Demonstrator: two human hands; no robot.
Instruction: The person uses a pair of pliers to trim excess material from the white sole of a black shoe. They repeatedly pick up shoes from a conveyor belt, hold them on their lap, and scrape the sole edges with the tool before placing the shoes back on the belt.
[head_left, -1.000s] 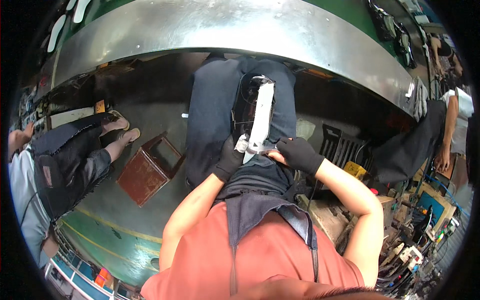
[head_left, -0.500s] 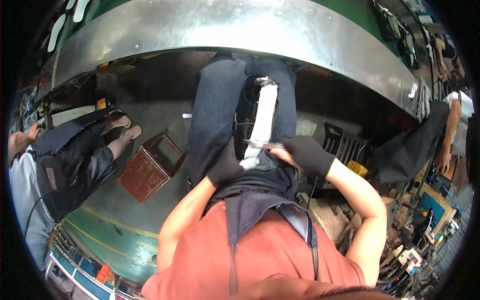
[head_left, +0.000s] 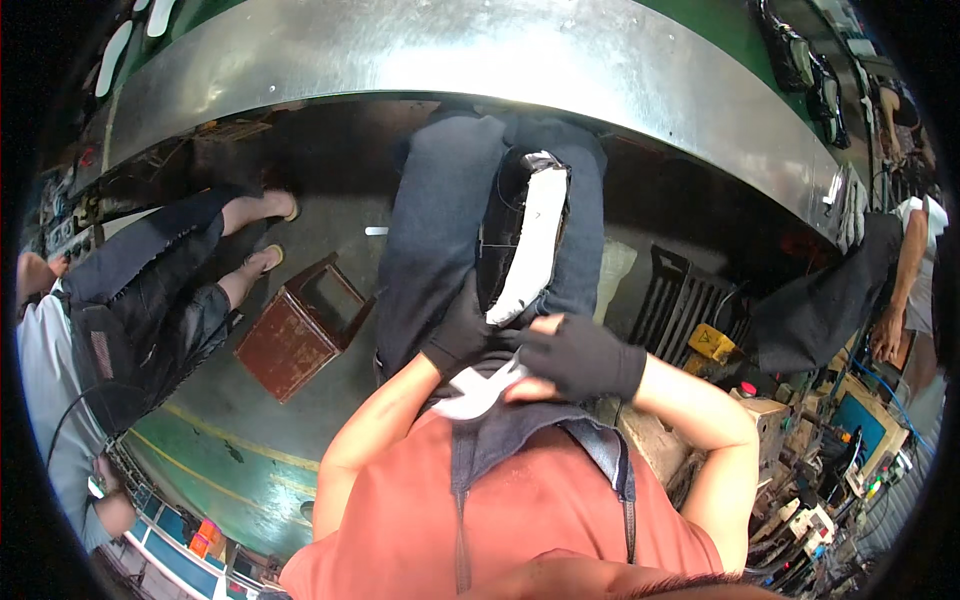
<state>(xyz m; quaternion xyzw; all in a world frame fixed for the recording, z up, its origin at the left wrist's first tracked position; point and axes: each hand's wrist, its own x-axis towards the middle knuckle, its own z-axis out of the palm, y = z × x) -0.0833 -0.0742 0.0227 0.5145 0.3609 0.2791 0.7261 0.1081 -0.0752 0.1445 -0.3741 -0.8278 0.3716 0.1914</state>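
Note:
A dark shoe (head_left: 508,217) lies sole-up between my thighs, its long white underside (head_left: 535,240) facing me and its toe end away. My left hand (head_left: 460,328), in a black fingerless glove, grips the shoe's near end; its fingers partly vanish against the dark cloth. My right hand (head_left: 582,358), gloved alike, is closed just right of that end. From its fingertips a white, motion-blurred piece (head_left: 472,393) reaches left over my apron; its kind is unclear. No metal tool shows in the right hand now.
A curved metal bench edge (head_left: 480,55) crosses ahead, with white insoles (head_left: 113,60) at far left and dark shoes (head_left: 828,100) at right. A brown stool (head_left: 290,345) stands left. Co-workers (head_left: 150,270) sit on both sides. A dark slatted plastic piece (head_left: 675,300) lies right.
My right hand has drawn back toward my body. The thin metal tool seen in it is out of sight. White material at the shoe's near end has come away toward my apron.

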